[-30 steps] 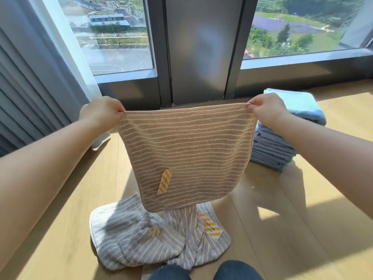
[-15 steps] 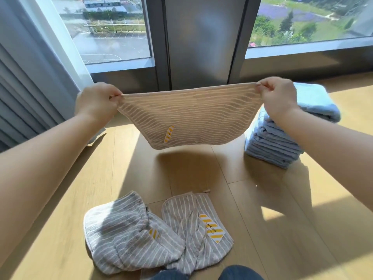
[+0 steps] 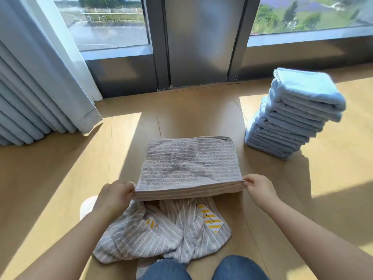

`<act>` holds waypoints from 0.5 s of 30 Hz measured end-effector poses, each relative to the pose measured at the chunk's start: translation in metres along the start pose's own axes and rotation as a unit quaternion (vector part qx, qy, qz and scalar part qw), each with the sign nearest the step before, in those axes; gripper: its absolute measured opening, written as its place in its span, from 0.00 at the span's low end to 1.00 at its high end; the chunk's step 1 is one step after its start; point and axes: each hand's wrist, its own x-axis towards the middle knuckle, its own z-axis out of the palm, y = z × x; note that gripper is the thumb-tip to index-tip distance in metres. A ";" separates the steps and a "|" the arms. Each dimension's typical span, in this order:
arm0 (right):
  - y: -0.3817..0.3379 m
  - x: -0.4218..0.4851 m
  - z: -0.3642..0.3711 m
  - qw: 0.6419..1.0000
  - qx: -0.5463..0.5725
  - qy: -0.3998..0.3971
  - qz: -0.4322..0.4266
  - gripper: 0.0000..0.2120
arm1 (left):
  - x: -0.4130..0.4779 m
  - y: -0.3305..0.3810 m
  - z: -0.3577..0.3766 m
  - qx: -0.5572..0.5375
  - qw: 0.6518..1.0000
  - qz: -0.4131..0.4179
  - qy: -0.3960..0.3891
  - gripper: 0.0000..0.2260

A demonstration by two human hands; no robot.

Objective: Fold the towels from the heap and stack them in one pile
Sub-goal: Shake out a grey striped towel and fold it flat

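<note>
Wooden floor (image 3: 60, 178) fills the view, crossed by broad bands of sun, and runs up to a dark-framed window (image 3: 201, 47), with a pale curtain (image 3: 40, 77) hanging far off to the left. Both hands hold one striped beige towel (image 3: 189, 162). The left hand (image 3: 115, 196) grips its near left corner with the fingers curled over the edge. The right hand (image 3: 260, 190) pinches its near right corner between thumb and fingertips. Between the two grips the near edge runs straight and taut, raised off the floor, and several layers show along it (so the cloth is doubled there). Away from the grips the towel slopes down, and its far edge appears to rest on the floor. Directly below the grips, and reaching back toward the person, lies the heap (image 3: 161, 235) of crumpled grey-striped towels, with a yellow-striped tag (image 3: 210, 218) lying face up just under the held edge. Beyond the right hand and off to its right, well apart from it, stands the pile (image 3: 292, 114) of folded blue towels, its upper layers shifted rightward. Behind the heap, two knees (image 3: 238, 267) in blue denim show at the bottom edge. A white rounded shape (image 3: 88, 205) sits just left of the left wrist; I cannot tell what it is.
</note>
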 end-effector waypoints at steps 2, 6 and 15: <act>0.003 0.003 0.003 1.000 -0.004 -0.020 0.017 0.10 | 0.008 0.000 0.000 -0.008 1.000 -0.018 -0.006 0.12; -0.003 0.027 -0.005 1.000 -0.008 -0.011 0.012 0.10 | 0.043 -0.001 -0.010 -0.047 0.998 -0.036 0.016 0.11; -0.034 0.129 -0.010 0.999 0.000 0.036 -0.006 0.14 | 0.162 0.012 -0.024 -0.132 0.986 -0.076 0.069 0.11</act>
